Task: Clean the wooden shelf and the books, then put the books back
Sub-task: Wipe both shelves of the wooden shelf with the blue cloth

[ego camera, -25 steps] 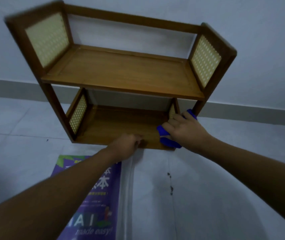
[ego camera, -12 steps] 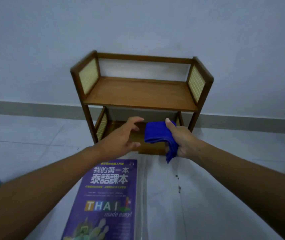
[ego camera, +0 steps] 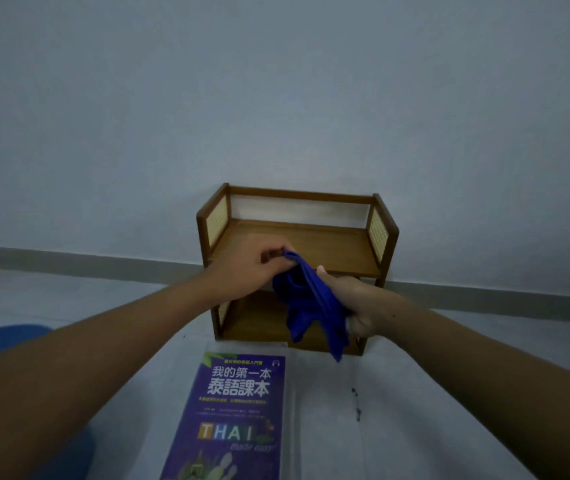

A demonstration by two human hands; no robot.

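A small two-tier wooden shelf (ego camera: 332, 237) with woven side panels stands on the floor against the wall, both tiers bare. In front of it my left hand (ego camera: 245, 268) pinches the top corner of a blue cloth (ego camera: 306, 306). My right hand (ego camera: 352, 306) grips the same cloth lower down, and its loose end hangs toward the floor. A purple book (ego camera: 235, 417) with "THAI" on its cover lies flat on the floor just before the shelf. It seems to rest on another white book whose edge shows at its right.
A grey wall with a darker skirting strip (ego camera: 68, 261) runs behind the shelf. Blue fabric (ego camera: 6, 337) shows at the lower left edge. Dark specks (ego camera: 356, 407) mark the pale floor to the right of the book.
I have pulled back from the shelf. Both hands have lifted off the lower tier, and my left hand has taken hold of the cloth that my right hand was wiping with.
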